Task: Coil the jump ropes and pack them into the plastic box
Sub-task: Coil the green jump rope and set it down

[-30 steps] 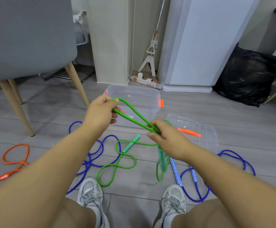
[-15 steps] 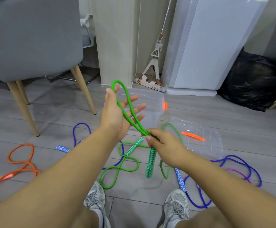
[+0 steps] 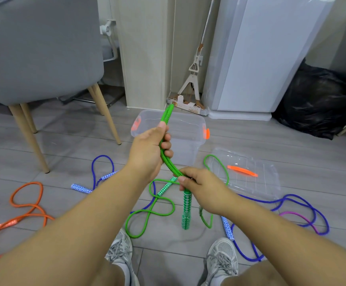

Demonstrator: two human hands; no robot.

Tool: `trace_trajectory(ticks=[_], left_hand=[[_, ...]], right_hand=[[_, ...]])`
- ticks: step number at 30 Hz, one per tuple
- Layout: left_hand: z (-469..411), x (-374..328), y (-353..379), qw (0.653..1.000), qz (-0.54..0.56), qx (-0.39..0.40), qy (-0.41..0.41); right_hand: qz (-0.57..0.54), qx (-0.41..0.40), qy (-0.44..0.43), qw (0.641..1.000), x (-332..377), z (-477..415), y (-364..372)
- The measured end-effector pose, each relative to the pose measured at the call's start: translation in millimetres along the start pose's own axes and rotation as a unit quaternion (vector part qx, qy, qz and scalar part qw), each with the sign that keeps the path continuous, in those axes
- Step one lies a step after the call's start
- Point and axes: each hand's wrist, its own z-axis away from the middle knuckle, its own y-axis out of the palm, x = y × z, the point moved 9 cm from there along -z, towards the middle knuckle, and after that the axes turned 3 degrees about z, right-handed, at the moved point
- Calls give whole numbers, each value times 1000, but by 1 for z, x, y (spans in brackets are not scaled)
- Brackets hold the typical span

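My left hand grips a folded bundle of the green jump rope, whose loop end sticks up past my thumb. My right hand pinches the lower end of that bundle, just above a green patterned handle that hangs down. The rest of the green rope lies in loops on the floor, with its other handle under my hands. The clear plastic box with orange latches stands open on the floor right behind my hands. Its clear lid lies to the right.
A blue jump rope sprawls at the right, and another blue rope lies at the left. An orange rope lies far left. A grey chair stands at the left, a black bag at the back right. My shoes are below.
My left hand had its fingers spread with the rope looped over them; now it has closed around the folded rope. The right hand keeps its pinch near the handle.
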Motion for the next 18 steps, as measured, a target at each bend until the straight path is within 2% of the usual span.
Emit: trace_trajectory(ticks=[6, 15, 18], left_hand=[[-9, -11, -19, 998, -12, -53, 35], [-11, -43, -44, 993, 3, -70, 98], [-9, -43, -51, 991, -7, -80, 103]], right_hand=[[68, 0, -35, 997, -7, 1, -11], [63, 17, 89, 994, -81, 13, -43], [123, 10, 105, 987, -92, 16, -52]])
